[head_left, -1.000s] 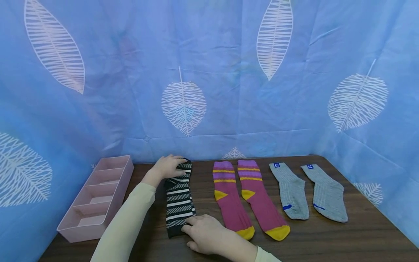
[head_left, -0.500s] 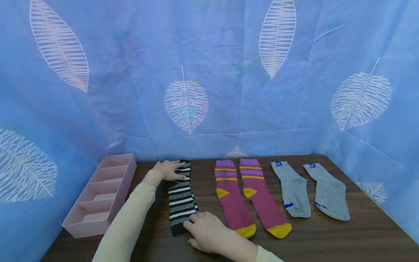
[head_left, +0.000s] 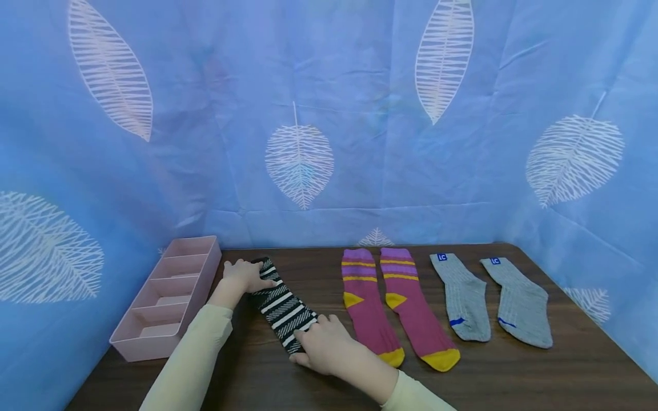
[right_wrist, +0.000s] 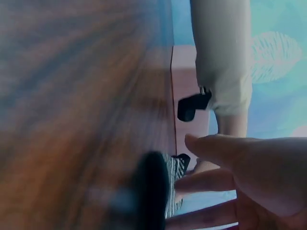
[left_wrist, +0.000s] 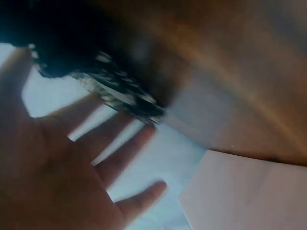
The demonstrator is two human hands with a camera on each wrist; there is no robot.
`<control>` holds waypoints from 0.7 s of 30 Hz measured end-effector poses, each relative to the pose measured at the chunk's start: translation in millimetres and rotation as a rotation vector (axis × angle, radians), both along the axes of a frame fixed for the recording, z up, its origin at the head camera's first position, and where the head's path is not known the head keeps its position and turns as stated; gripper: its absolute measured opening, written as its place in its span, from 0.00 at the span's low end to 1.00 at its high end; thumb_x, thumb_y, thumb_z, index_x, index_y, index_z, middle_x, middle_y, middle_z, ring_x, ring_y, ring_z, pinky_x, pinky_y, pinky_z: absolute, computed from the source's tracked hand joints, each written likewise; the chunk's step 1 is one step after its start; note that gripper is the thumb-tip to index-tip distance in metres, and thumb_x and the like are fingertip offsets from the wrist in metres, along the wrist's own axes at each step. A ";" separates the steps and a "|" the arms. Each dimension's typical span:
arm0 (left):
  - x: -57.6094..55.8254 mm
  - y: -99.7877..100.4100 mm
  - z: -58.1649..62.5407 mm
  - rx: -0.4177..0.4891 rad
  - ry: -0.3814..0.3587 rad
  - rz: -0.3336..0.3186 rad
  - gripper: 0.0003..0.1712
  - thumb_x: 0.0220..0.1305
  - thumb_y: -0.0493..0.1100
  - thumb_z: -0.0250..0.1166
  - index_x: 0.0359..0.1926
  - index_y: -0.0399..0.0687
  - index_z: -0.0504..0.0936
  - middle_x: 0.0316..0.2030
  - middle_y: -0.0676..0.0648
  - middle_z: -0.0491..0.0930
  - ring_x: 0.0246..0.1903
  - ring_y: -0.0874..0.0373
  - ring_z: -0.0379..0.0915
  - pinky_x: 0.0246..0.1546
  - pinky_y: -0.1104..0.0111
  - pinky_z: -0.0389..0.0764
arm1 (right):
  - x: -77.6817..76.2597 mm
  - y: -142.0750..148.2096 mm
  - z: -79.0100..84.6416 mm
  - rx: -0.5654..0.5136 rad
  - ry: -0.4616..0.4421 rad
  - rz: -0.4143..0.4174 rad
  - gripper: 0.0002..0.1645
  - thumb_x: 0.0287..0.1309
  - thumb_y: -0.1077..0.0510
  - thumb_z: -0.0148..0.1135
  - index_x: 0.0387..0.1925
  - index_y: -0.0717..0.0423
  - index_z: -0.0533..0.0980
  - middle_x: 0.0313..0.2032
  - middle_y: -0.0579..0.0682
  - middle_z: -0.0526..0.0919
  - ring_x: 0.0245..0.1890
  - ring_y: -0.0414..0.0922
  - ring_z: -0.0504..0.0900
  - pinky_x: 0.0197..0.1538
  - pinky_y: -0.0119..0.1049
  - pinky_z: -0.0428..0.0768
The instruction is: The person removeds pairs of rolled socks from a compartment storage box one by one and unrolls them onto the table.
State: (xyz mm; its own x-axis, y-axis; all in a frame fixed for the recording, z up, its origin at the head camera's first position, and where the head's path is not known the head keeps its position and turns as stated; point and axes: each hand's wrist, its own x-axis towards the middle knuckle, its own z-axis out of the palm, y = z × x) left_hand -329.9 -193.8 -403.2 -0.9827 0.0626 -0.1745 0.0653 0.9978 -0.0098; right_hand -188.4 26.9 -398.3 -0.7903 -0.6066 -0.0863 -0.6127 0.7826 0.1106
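In the head view a black-and-white striped sock (head_left: 288, 311) lies slantwise between both hands; whether it is one sock or two stacked I cannot tell. My left hand (head_left: 244, 278) grips its far end, with the thumb on the near side. At the near end my right hand (head_left: 326, 344) pinches the dark edge. The left wrist view shows the sock (left_wrist: 122, 93) at the fingertips, the fingers (left_wrist: 127, 155) spread apart. In the right wrist view the sock (right_wrist: 170, 184) is partly hidden behind the fingers and blurred.
A pink divided box (head_left: 203, 297) stands left of the left forearm. To the right lie two maroon socks (head_left: 367, 319) (head_left: 416, 319) with yellow toes, then two grey socks (head_left: 468, 302) (head_left: 524, 305). A blue leaf-patterned curtain (head_left: 360, 171) hangs behind the dark wooden table (head_left: 514, 382).
The striped sock has swung from nearly straight to a diagonal, its far end going left with my left hand. My right hand has moved slightly away from me with the near end.
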 end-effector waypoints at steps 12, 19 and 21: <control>44.5 -8.0 -0.6 -0.155 0.021 0.135 0.35 0.66 0.69 0.52 0.43 0.43 0.87 0.56 0.34 0.78 0.59 0.35 0.67 0.60 0.36 0.62 | -45.6 -14.1 -1.0 0.078 -0.012 -0.153 0.29 0.62 0.30 0.53 0.31 0.47 0.84 0.39 0.47 0.86 0.42 0.49 0.81 0.52 0.48 0.77; 67.6 -9.3 -0.8 -0.183 0.120 0.114 0.34 0.64 0.67 0.57 0.39 0.38 0.86 0.47 0.32 0.80 0.48 0.36 0.72 0.53 0.40 0.70 | -80.0 -10.6 -2.3 0.082 -0.027 -0.218 0.24 0.65 0.34 0.53 0.34 0.46 0.84 0.41 0.48 0.86 0.44 0.51 0.82 0.52 0.50 0.77; 74.7 -7.9 0.0 -0.190 0.157 0.100 0.34 0.63 0.66 0.59 0.39 0.37 0.86 0.45 0.33 0.79 0.45 0.39 0.72 0.50 0.42 0.72 | -87.3 -11.1 -2.9 0.079 -0.023 -0.233 0.24 0.65 0.34 0.53 0.37 0.45 0.84 0.43 0.48 0.85 0.47 0.51 0.81 0.55 0.51 0.76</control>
